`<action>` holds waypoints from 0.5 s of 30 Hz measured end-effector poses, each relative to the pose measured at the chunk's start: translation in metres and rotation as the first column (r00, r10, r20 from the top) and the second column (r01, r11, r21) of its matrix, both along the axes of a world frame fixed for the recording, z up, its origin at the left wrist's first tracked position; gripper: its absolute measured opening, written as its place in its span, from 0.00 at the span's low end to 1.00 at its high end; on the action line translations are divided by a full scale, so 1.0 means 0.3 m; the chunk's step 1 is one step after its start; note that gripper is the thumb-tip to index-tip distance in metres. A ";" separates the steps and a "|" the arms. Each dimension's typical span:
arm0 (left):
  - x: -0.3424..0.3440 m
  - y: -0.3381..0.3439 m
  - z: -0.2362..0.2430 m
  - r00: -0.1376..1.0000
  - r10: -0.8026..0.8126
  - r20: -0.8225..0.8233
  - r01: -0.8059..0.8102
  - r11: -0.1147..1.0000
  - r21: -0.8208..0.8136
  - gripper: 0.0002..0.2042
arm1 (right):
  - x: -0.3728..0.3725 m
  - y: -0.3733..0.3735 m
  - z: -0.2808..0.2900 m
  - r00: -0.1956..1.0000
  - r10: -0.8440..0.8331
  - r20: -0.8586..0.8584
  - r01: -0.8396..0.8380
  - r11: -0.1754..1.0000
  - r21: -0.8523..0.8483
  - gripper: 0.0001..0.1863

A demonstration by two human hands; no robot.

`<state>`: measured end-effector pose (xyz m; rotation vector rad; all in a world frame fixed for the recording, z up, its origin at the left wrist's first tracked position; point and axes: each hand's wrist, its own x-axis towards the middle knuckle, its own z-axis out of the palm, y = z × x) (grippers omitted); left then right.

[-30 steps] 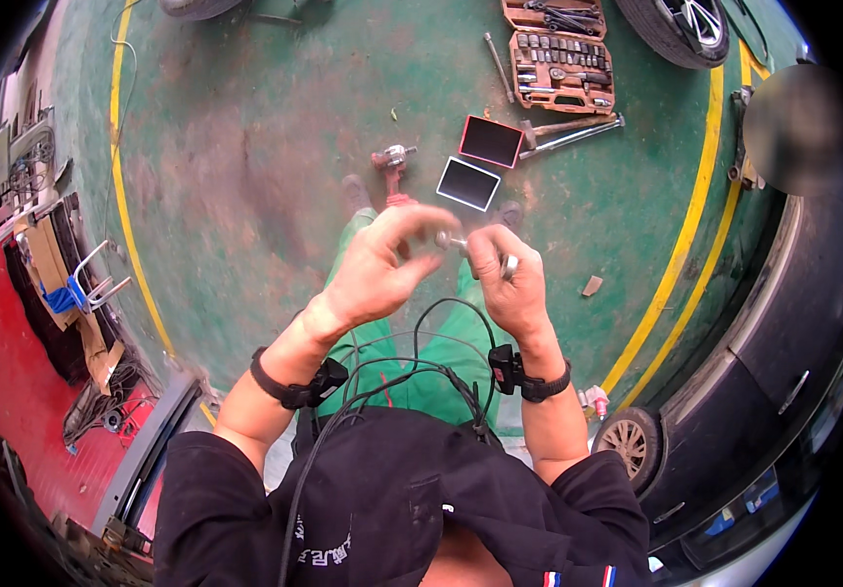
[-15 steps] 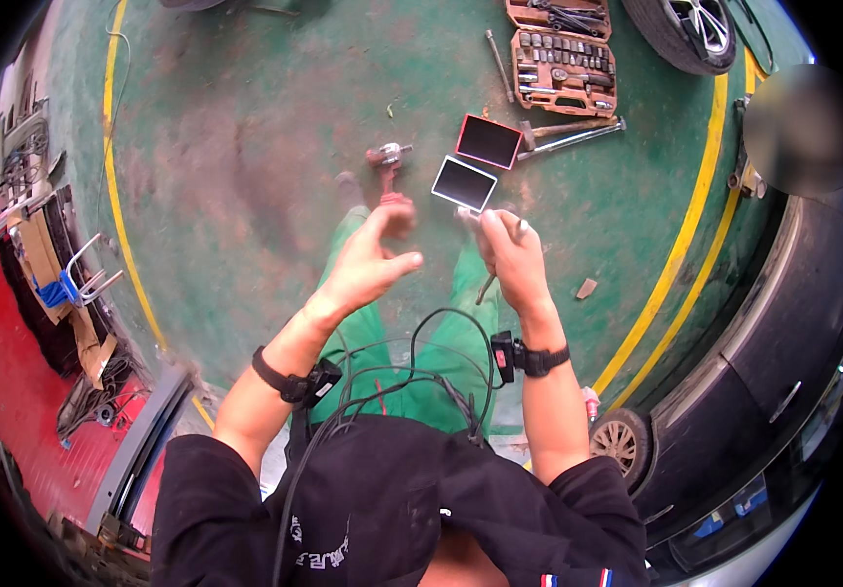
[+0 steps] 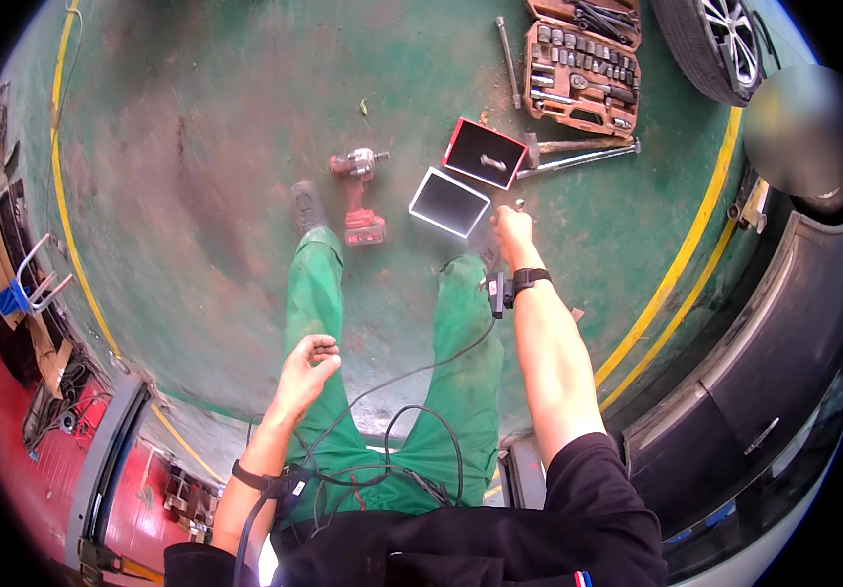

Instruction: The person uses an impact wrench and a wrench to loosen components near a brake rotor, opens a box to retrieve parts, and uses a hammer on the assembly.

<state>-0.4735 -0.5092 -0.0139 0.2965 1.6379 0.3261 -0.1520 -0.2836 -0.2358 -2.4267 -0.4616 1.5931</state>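
My right hand [image 3: 512, 233] reaches forward beside the white-rimmed tray [image 3: 427, 228], its fingers closed. A small shiny metal tip [image 3: 519, 203] pokes out of the fist; the rest of that slim rod-like tool is hidden. Beyond lies a red-rimmed tray [image 3: 454, 146] with a dark bottom, holding a short metal piece [image 3: 492, 162]. The white-rimmed one shows only its dark inside. My left hand [image 3: 308, 374] hovers over my left thigh, fingers loosely curled, thumb apart, nothing visible in it. A red cordless impact wrench [image 3: 356, 196] lies on the floor between my left foot and the trays.
Past the trays lie a hammer [image 3: 573, 145] and a long metal bar [image 3: 588, 157]. An orange socket case [image 3: 583, 78] sits open farther off, with an extension bar [image 3: 509, 61] beside it. A wheel [image 3: 705, 44] lies far right. A dark car [image 3: 744, 391] stands at right. Cables loop across my lap.
My right hand has moved forward, toward the trays. My left hand has drawn back from near the impact wrench to my thigh. A metal piece now shows in the red-rimmed tray.
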 end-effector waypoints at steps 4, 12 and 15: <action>0.043 0.040 -0.085 0.995 0.088 0.050 -0.088 0.996 -0.012 0.18 | -0.099 -0.092 0.054 0.964 0.234 -0.123 -0.232 0.972 0.033 0.07; 0.060 0.173 -0.223 0.725 0.624 0.292 -0.604 0.780 -0.166 0.21 | -0.479 -0.347 0.486 0.533 0.837 -0.121 -0.713 0.522 0.469 0.19; 0.024 0.188 -0.263 0.722 0.605 0.335 -0.600 0.789 -0.131 0.14 | -0.559 -0.383 0.560 0.348 0.922 -0.172 -0.778 0.386 0.495 0.22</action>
